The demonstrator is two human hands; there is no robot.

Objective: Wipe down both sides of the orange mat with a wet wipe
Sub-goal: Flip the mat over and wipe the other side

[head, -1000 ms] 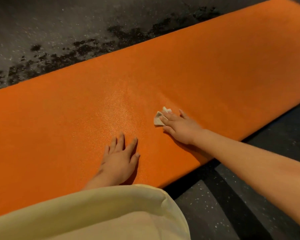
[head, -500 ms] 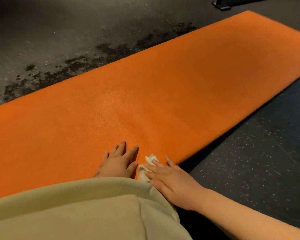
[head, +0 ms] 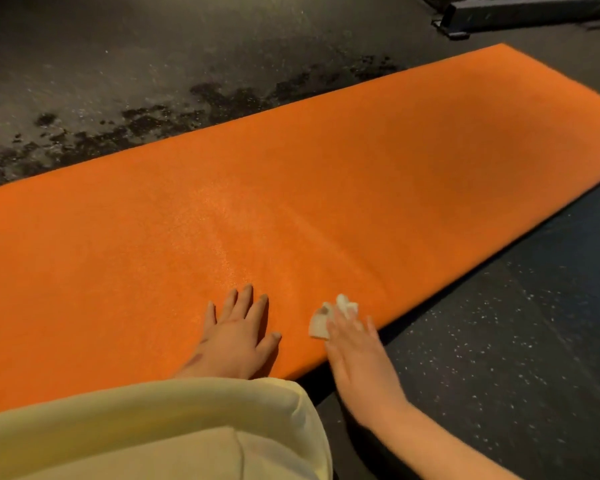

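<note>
**Wipe pressed near the mat's edge**

The long orange foam mat [head: 326, 202] is laid flat on the dark speckled floor [head: 499, 341]. A small crumpled white wet wipe [head: 321, 322] is held against the mat's upper face, close to the near long edge. The wipe is pressed down under the straight fingers of the right hand [head: 357, 362], which is blurred; no pinch can be made out. The left hand [head: 238, 336] is laid flat on the mat just beside it, fingers spread, nothing held.

Since the wipe is only pressed and not gripped, it could be lost from under the fingers on a quick stroke. So near the edge, it could also be carried onto the floor, where grit might be picked up and smeared back. Should the left hand be lifted, the mat could be dragged or rucked by the wiping.

The mat's long axis is set from lower left to upper right, its far short end pointed towards a dark metal frame [head: 516, 12]. A pale yellow sleeve [head: 153, 427] is seen nearest the camera.
</note>
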